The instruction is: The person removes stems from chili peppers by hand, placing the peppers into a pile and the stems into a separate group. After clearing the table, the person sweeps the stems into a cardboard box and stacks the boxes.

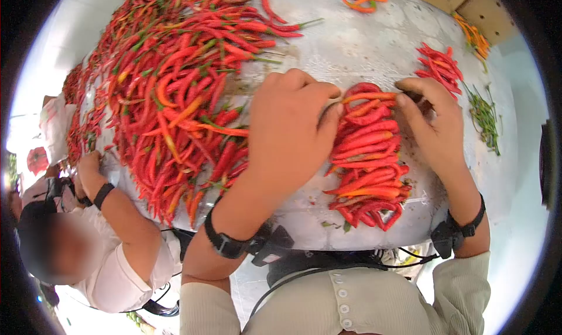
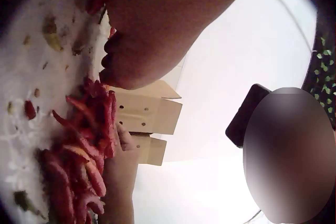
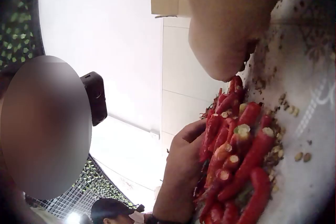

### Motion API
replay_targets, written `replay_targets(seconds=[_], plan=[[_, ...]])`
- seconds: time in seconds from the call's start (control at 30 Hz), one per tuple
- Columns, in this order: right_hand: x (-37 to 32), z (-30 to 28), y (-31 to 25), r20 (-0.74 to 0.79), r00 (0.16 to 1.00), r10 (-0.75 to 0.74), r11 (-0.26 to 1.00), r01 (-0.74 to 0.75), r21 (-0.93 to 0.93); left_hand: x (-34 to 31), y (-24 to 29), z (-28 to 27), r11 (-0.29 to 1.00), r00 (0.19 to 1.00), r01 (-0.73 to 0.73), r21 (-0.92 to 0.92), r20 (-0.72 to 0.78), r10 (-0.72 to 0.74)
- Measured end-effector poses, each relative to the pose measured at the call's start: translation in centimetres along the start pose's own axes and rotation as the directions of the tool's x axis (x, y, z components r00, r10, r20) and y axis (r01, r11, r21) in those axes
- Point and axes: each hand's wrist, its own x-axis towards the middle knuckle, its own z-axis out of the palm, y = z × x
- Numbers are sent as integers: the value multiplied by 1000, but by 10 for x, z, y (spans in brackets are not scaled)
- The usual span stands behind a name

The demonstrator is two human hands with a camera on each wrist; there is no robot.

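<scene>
We get a bright head view, fisheye bend, black corners, pale sheen on tabletop (image 1: 328, 51), wrist views soft, foreground dimmer, wall (image 2: 226, 50) near blown out.

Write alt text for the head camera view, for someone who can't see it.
A person's left hand and right hand hold opposite ends of an orange chili atop a neat row of mostly red chilies. A large loose heap of chilies covers the left of the pale table; another person is at far left.
</scene>
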Motion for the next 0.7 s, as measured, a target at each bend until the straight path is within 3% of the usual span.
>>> replay_targets(seconds=[0.07,0.17,0.23,0.33,0.43,0.53,0.7], plan=[[0,-1,0,-37,998,-47,999,46,-27,1,0,-3,999,995,-33,-3,-91,33],[-1,-5,-3,-93,991,-95,995,96,1,7,-1,-40,957,934,-98,275,-305,183],[-3,-9,-5,-122,987,-106,994,109,15,1,-6,-73,918,892,88,387,-441,100],[-5,-10,-5,-148,983,-109,990,120,72,-14,-17,-107,770,899,370,520,-409,-156],[-5,-10,-6,-154,980,-127,986,142,91,-19,-23,-111,723,929,370,583,-258,-267],[-5,-12,-6,-150,980,-131,983,147,108,-20,-22,-109,657,919,391,645,-239,-313],[-7,-11,-6,-177,969,-171,976,191,105,-22,-34,-108,676,926,378,632,-257,-277]])
